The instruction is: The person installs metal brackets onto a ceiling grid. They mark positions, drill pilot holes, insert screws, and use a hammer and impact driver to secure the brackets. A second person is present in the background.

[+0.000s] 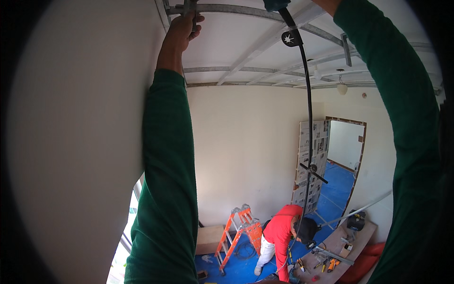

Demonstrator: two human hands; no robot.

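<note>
High at the top left, my left hand [181, 32] is closed around a short grey metal piece [190, 10] that hangs at the ceiling frame, close to the wall. My right arm reaches up on the other side, and only the wrist [327, 4] shows at the upper edge; the fingers are cut off. Beside that wrist is the lower end of a dark corded power tool [276, 4]. Its black cord [308, 90] hangs down across the room, with a round black tag [292, 38] near the top and a T-shaped chuck key [313, 171] lower down.
Metal ceiling channels [255, 57] cross overhead. Below, a person in red [286, 227] bends over a low table [364, 236] strewn with tools. An orange folding ladder [234, 232] stands on the blue floor covering [231, 272]. A paper-covered door [307, 161] is by the doorway.
</note>
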